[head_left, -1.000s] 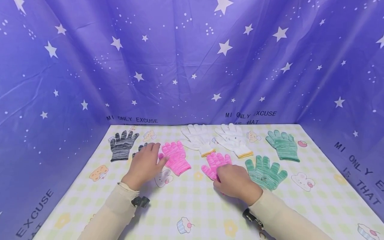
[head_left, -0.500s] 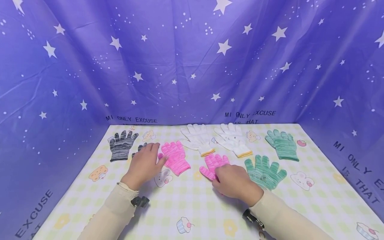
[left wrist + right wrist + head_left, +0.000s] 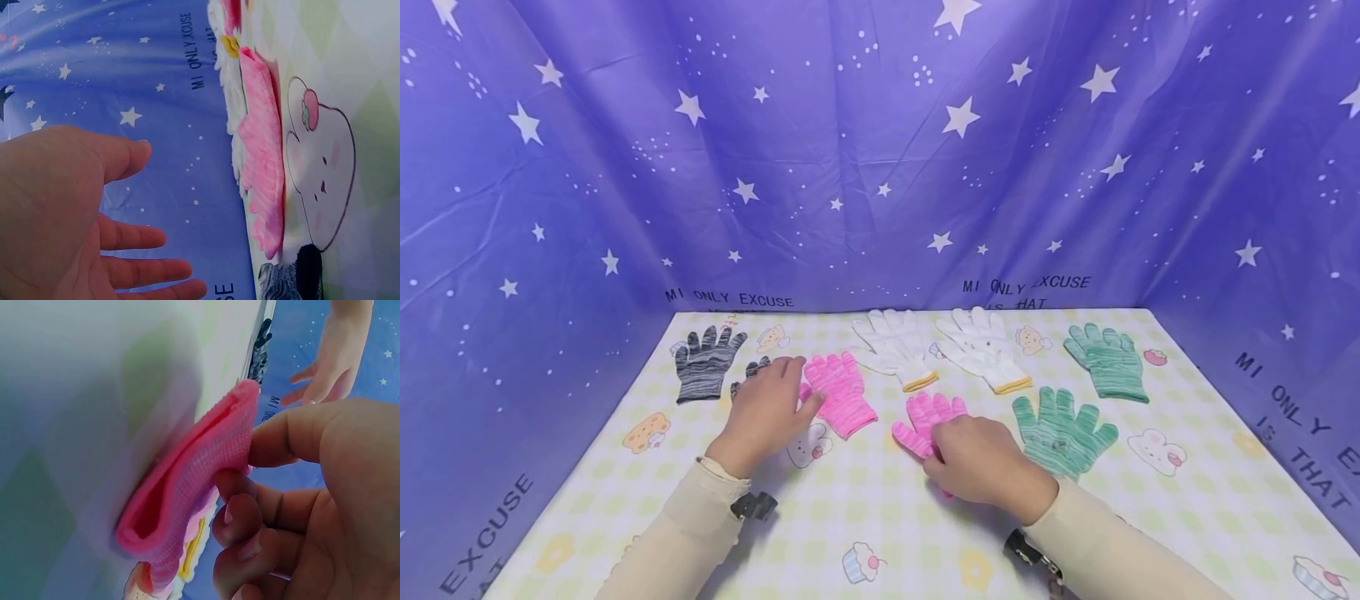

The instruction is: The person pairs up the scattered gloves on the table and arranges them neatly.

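Note:
My right hand [image 3: 985, 462] pinches a pink knit glove [image 3: 936, 412] near its cuff. In the right wrist view, thumb and fingertips hold the fabric just beside the open cuff [image 3: 187, 469]. The glove's fingers point away from me. My left hand [image 3: 763, 412] is held over a second black-and-grey glove [image 3: 752, 368], covering most of it. Its fingers are extended and grip nothing in the left wrist view. Just right of that hand lies the other pink glove [image 3: 842, 396], flat on the table.
Two white gloves [image 3: 898, 350] with yellow cuffs lie at the back. Two green gloves, one farther back [image 3: 1108, 362] and one nearer [image 3: 1063, 429], are on the right. A black-and-grey glove [image 3: 709, 365] lies far left. A starry purple curtain [image 3: 880, 167] surrounds the checked tablecloth [image 3: 820, 517].
The pink glove in my right hand has slid a little toward me and slightly left. My left hand has stayed in nearly the same place.

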Demonstrator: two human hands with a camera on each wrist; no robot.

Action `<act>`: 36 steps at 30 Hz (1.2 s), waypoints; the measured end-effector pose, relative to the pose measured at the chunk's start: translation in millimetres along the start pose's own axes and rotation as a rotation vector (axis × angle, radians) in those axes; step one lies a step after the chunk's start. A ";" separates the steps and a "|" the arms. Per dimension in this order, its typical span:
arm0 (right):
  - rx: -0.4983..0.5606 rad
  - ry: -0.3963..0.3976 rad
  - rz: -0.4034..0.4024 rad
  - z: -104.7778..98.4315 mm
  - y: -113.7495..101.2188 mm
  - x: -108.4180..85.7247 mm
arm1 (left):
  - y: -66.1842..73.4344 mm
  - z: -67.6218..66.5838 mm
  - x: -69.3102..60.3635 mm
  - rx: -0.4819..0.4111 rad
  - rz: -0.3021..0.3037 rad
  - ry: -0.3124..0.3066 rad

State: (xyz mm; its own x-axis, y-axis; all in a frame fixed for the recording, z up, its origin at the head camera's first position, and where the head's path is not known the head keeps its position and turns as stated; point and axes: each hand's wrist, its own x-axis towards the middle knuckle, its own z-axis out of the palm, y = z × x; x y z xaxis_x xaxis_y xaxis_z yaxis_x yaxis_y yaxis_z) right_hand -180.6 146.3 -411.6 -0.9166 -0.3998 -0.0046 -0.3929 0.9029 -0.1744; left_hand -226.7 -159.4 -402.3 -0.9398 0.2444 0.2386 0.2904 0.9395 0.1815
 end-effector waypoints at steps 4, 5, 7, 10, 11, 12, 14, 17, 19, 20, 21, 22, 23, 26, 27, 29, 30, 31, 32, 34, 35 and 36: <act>0.008 -0.001 -0.001 -1.8 -5.1 -2.2 | 3.4 -1.7 -1.1 -0.003 0.012 -0.002; 0.011 -0.004 0.000 -2.1 -6.3 -2.9 | 4.4 -2.2 -1.5 -0.004 0.014 -0.004; 0.020 -0.009 0.003 -2.9 -8.0 -4.2 | 6.9 -4.4 -1.6 -0.006 0.018 -0.007; 0.025 -0.010 -0.001 -3.2 -10.1 -5.8 | 10.1 -7.4 -2.9 0.002 0.031 -0.007; 0.030 -0.009 -0.006 -2.9 -10.8 -6.2 | 11.1 -8.4 -3.7 0.006 0.035 -0.005; 0.029 -0.007 -0.013 -2.6 -11.4 -6.5 | 11.9 -9.0 -4.4 0.009 0.041 -0.002; 0.037 -0.005 -0.030 -1.9 -13.1 -7.2 | 13.5 -9.8 -6.7 0.019 0.056 0.004; 0.056 -0.011 -0.051 -1.3 -16.0 -8.7 | 16.1 -9.5 -10.3 0.022 0.075 0.010; 0.066 -0.011 -0.062 -0.5 -17.6 -9.9 | 17.8 -8.9 -12.4 0.029 0.091 0.014; 0.069 -0.008 -0.068 -0.1 -18.5 -10.5 | 18.5 -8.5 -13.2 0.033 0.095 0.013; 0.069 -0.005 -0.074 0.3 -19.3 -11.1 | 19.2 -8.2 -14.0 0.033 0.100 0.013; 0.068 0.001 -0.081 1.3 -19.7 -11.5 | 20.0 -7.8 -14.5 0.036 0.105 0.011; 0.071 0.007 -0.088 2.0 -20.3 -12.0 | 20.8 -7.5 -15.0 0.037 0.109 0.010; 0.069 0.019 -0.103 3.5 -22.0 -12.9 | 23.7 -7.1 -16.4 0.039 0.121 0.007; 0.070 0.019 -0.105 4.1 -22.4 -13.0 | 24.6 -6.9 -17.0 0.040 0.123 0.005; 0.072 0.018 -0.109 4.3 -23.8 -13.5 | 26.4 -6.6 -18.1 0.041 0.127 0.004; 0.073 0.017 -0.111 4.3 -24.5 -13.6 | 27.2 -6.5 -18.7 0.041 0.125 0.001; 0.073 0.017 -0.112 4.3 -25.3 -13.8 | 27.8 -6.2 -19.1 0.040 0.122 -0.005; 0.074 0.015 -0.113 4.3 -26.1 -14.1 | 28.4 -6.1 -19.7 0.040 0.117 -0.011; 0.075 0.013 -0.117 4.5 -27.9 -14.6 | 29.5 -5.6 -20.7 0.039 0.114 -0.015; 0.077 0.012 -0.121 4.7 -28.7 -14.9 | 30.2 -5.7 -21.1 0.037 0.113 -0.019; 0.078 0.011 -0.123 5.0 -29.4 -15.3 | 30.7 -5.5 -21.5 0.039 0.116 -0.018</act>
State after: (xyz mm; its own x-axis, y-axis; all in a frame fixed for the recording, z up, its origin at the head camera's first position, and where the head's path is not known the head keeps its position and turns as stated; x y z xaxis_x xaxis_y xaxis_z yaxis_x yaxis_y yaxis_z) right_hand -154.6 125.1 -411.3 -0.8626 -0.5048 0.0327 -0.4962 0.8317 -0.2492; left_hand -196.6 -137.1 -396.6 -0.9034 0.3561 0.2390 0.3908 0.9131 0.1164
